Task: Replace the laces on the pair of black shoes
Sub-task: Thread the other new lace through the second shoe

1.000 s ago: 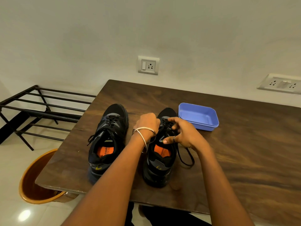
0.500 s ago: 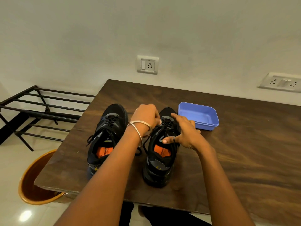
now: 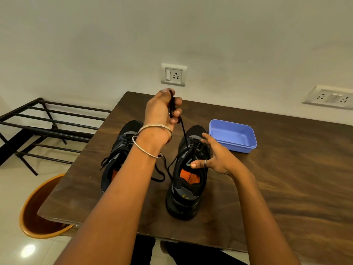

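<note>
Fingers (image 3: 176, 111) of the left hand (image 3: 161, 109) curl round a black lace (image 3: 183, 129), pinching it in a raised fist above the far part of the bench (image 3: 286, 178). From that fist the lace runs taut down to the eyelets of the right shoe (image 3: 188, 180), which stands upright near the middle of the bench, heel toward the near edge, orange insole showing. A loose loop of the lace lies on the bench between the two shoes. Beside the eyelets, the right hand (image 3: 215, 159) hovers with its fingers spread and relaxed, thumb over the shoe's opening, holding nothing. Partly hidden behind the left forearm, the left shoe (image 3: 118, 155) stands near the bench's left edge, laced. Just beyond the right shoe, toward the far edge, sits a blue plastic tray (image 3: 233, 135).
</note>
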Tool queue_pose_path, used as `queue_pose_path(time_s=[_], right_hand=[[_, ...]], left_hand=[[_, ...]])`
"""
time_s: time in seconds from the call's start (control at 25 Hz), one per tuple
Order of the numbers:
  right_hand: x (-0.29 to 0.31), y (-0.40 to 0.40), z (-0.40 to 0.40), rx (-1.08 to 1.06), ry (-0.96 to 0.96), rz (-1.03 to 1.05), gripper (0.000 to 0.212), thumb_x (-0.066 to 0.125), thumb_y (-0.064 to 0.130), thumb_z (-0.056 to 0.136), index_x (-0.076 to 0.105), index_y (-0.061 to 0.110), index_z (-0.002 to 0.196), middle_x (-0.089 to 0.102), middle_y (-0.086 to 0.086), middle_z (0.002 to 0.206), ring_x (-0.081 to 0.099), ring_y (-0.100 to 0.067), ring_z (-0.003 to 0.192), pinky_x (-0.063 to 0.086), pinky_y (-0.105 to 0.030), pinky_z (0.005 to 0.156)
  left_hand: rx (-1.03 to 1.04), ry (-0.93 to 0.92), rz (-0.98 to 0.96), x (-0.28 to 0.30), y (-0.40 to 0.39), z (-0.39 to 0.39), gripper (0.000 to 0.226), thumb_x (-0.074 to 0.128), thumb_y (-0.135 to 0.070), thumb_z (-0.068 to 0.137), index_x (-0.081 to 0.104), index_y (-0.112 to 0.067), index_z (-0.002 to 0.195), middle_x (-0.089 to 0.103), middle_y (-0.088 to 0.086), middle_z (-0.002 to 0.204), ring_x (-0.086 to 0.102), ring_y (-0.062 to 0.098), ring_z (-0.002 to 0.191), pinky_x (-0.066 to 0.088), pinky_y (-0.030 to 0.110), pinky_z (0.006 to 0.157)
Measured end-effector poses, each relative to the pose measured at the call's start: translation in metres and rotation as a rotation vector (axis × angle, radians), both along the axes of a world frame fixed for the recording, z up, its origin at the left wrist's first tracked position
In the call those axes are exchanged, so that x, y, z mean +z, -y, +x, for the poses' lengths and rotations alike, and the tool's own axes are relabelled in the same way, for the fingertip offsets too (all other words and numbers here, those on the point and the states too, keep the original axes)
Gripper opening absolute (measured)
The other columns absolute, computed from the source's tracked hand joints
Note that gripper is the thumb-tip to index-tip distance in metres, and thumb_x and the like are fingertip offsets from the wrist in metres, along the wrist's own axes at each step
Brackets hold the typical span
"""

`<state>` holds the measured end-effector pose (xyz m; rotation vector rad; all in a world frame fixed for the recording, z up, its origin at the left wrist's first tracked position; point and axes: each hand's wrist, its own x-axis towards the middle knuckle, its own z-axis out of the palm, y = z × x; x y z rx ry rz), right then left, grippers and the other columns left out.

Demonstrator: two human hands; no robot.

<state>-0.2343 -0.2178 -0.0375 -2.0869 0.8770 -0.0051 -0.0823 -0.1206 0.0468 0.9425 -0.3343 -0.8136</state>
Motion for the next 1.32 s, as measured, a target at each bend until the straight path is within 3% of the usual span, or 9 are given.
queue_pose_path(time_s=[0.12,0.2,0.28,0.44,0.8,0.88,0.96,1.08,1.32], right_hand=[[0.0,0.0,-0.001,-0.004,0.006,0.004,0.15,0.076,0.079,0.025,0.011,0.037,0.153,0.03,0.002,0.158,0.024,-0.028,0.146,0.019,-0.06,0.116],[0.0,0.0,0.0,0.0,0.005,0.012,0.148,0.077,0.078,0.026,0.01,0.039,0.153,0.028,0.002,0.159,0.024,-0.028,0.146,0.021,-0.06,0.115],[0.002,-0.002,0.002,0.003,-0.004,-0.001,0.139,0.082,0.068,0.039,0.009,0.038,0.153,0.025,0.002,0.16,0.023,-0.028,0.146,0.022,-0.06,0.115],[-0.002,0.001,0.002,-0.001,0.036,0.027,0.119,0.087,0.033,0.067,0.009,0.027,0.156,0.021,0.0,0.161,0.023,-0.026,0.146,0.027,-0.044,0.117],[-0.007,0.005,-0.002,0.002,0.064,0.024,0.117,0.088,0.036,0.066,0.014,0.025,0.155,0.021,0.001,0.161,0.025,-0.022,0.146,0.03,-0.041,0.116],[-0.004,0.006,-0.001,0.001,0.063,0.029,0.113,0.088,0.033,0.066,0.018,0.024,0.154,0.024,0.001,0.159,0.028,-0.021,0.144,0.032,-0.039,0.114],[-0.002,0.006,-0.001,0.001,0.069,0.054,0.104,0.087,0.024,0.069,0.024,0.024,0.151,0.031,0.001,0.154,0.033,-0.018,0.14,0.033,-0.031,0.108],[-0.002,0.007,-0.001,0.004,0.06,0.068,0.1,0.086,0.018,0.071,0.025,0.024,0.15,0.034,0.001,0.152,0.034,-0.019,0.138,0.033,-0.028,0.103],[-0.001,0.005,0.002,-0.025,0.045,0.072,0.108,0.088,0.02,0.068,0.021,0.023,0.152,0.032,0.0,0.154,0.033,-0.023,0.14,0.035,-0.037,0.109]], left_hand=[[-0.065,0.545,0.338,-0.011,-0.007,-0.004,0.013,0.057,-0.024,0.096,0.066,-0.015,0.094,0.058,-0.002,0.067,0.047,0.003,0.046,0.038,0.014,0.039],[-0.239,1.089,0.754,-0.034,-0.002,-0.002,0.013,0.069,-0.031,0.087,0.073,-0.022,0.095,0.067,-0.004,0.086,0.062,0.007,0.075,0.055,0.02,0.07],[-0.432,1.289,1.06,-0.048,0.002,0.0,0.012,0.073,-0.032,0.083,0.074,-0.025,0.093,0.069,0.0,0.098,0.065,0.021,0.093,0.055,0.037,0.087],[-0.355,1.225,1.072,-0.052,0.006,0.003,0.009,0.07,-0.029,0.085,0.071,-0.02,0.087,0.068,0.004,0.098,0.065,0.026,0.091,0.054,0.041,0.086],[-0.49,1.069,1.055,-0.068,0.011,0.009,0.013,0.073,-0.024,0.083,0.075,-0.012,0.086,0.071,0.007,0.095,0.066,0.024,0.09,0.054,0.04,0.089],[-0.408,0.923,0.97,-0.059,0.007,0.006,0.022,0.063,-0.022,0.088,0.071,-0.002,0.082,0.068,0.012,0.087,0.062,0.023,0.072,0.053,0.035,0.072],[-0.23,0.6,0.794,-0.045,0.004,0.006,0.024,0.053,-0.018,0.088,0.065,-0.003,0.073,0.07,0.013,0.083,0.047,0.017,0.046,0.038,0.025,0.047],[-0.107,0.262,0.573,-0.026,0.0,0.004,0.018,0.048,-0.011,0.091,0.058,-0.004,0.079,0.073,0.01,0.09,0.038,0.012,0.038,0.026,0.014,0.034],[-0.171,0.541,0.912,-0.055,-0.001,0.012,0.015,0.055,-0.013,0.086,0.065,-0.003,0.082,0.073,0.014,0.076,0.045,0.018,0.045,0.033,0.02,0.042]])
